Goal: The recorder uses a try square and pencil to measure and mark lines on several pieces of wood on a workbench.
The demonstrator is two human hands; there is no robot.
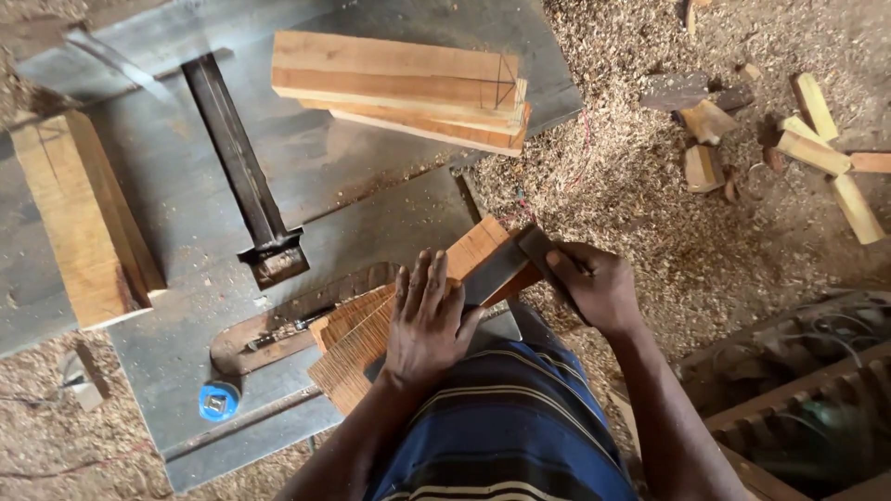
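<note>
No packages, labels, signs or screens here.

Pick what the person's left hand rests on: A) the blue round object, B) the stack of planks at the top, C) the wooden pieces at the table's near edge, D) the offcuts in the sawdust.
C: the left hand lies flat on the wooden pieces, while the right hand grips a dark flat tool laid across them.

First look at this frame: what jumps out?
Low centre, the left hand lies flat on a stack of wood pieces at the near edge of a grey metal table, while the right hand grips a dark try square laid across them. Behind, a pile of pale planks sits on the table's far side, a thick block at its left. Sawdust and offcuts cover the floor at right.
</note>
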